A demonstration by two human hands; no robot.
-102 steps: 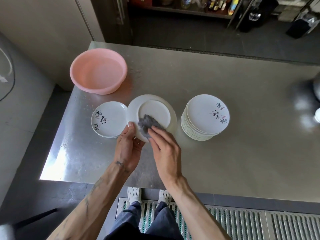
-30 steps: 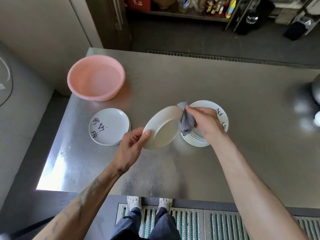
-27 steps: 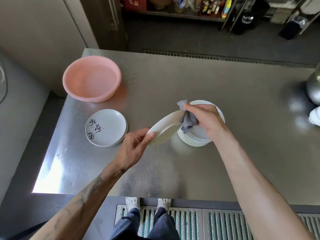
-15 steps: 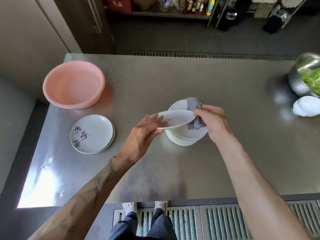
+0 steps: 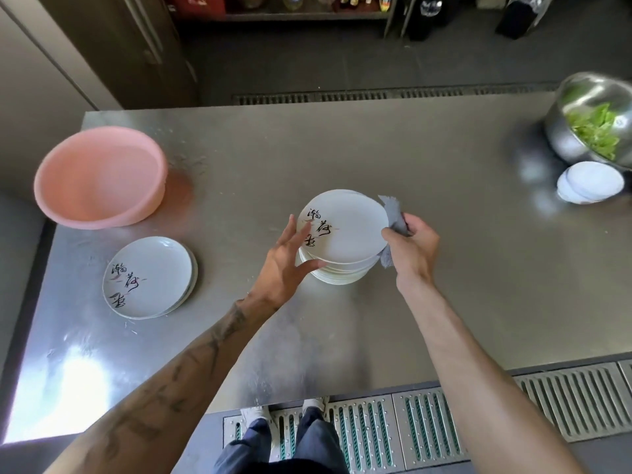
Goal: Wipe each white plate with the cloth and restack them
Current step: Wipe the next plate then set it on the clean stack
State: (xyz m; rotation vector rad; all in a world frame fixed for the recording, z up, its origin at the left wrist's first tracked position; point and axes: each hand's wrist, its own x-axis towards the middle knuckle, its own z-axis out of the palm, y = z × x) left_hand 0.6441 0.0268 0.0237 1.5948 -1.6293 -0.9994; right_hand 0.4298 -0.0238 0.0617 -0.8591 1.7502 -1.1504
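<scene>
The plate [image 5: 343, 230] that was upside down under the cloth [image 5: 393, 217] moments ago now sits face up on the right-hand stack [image 5: 338, 273], lettering showing; the left hand [image 5: 285, 265] has let go, fingers spread at its rim; the right hand [image 5: 412, 249] has drawn back beside the stack, cloth bunched in it.

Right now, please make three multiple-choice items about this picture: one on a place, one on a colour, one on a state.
1. Where is the pink basin?
A. far left of the steel table
B. on the tall plate stack
C. beside the metal bowl

2. What colour is the cloth?
A. green
B. grey
C. red

3. How does the top plate lie?
A. upside down
B. face up, writing showing
C. broken

Answers:
1 A, it sits near the table's left corner.
2 B, the right hand grips grey fabric.
3 B, black characters show beside the open left hand.
</scene>
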